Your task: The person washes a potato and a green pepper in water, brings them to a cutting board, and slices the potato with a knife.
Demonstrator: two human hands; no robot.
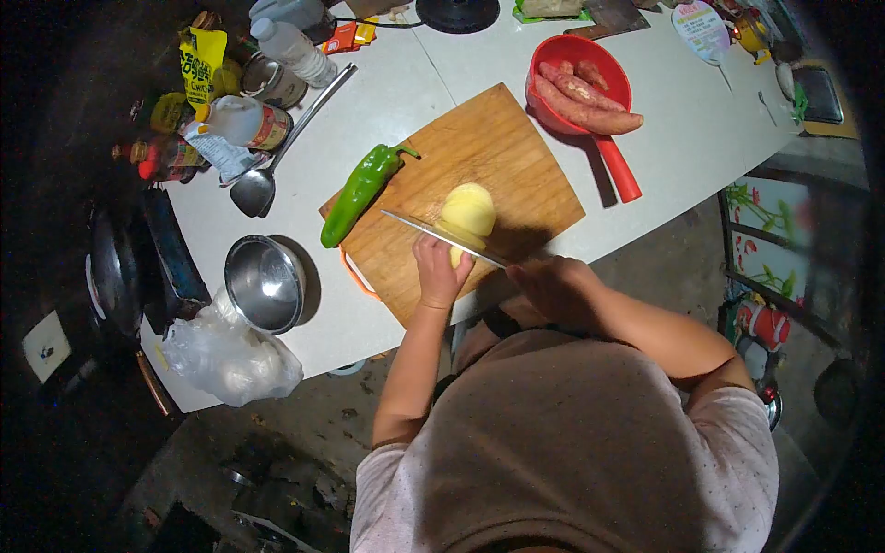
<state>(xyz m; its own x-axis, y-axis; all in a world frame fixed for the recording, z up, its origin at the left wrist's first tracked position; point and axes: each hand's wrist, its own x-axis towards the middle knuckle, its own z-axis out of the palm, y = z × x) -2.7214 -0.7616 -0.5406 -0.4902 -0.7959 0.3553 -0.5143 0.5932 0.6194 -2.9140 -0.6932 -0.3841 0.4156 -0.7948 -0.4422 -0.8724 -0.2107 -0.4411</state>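
Note:
A peeled yellow potato (469,206) sits on a wooden cutting board (516,152), with cut pieces at its near side. My left hand (440,267) holds the near end of the potato, fingers bent around it close to the blade. In my right hand (558,288) is the handle of a kitchen knife (431,231), mostly hidden by the fingers. The blade lies across the potato, pointing left. Left of it, a long green pepper (367,192) rests over the board's edge.
A red handled strainer (613,161) holding sweet potatoes stands to the right. On the left are a steel bowl (265,283), a plastic bag (230,355) and a metal spatula (293,138). Bottles and packets crowd the back left, including a clear bottle (297,53).

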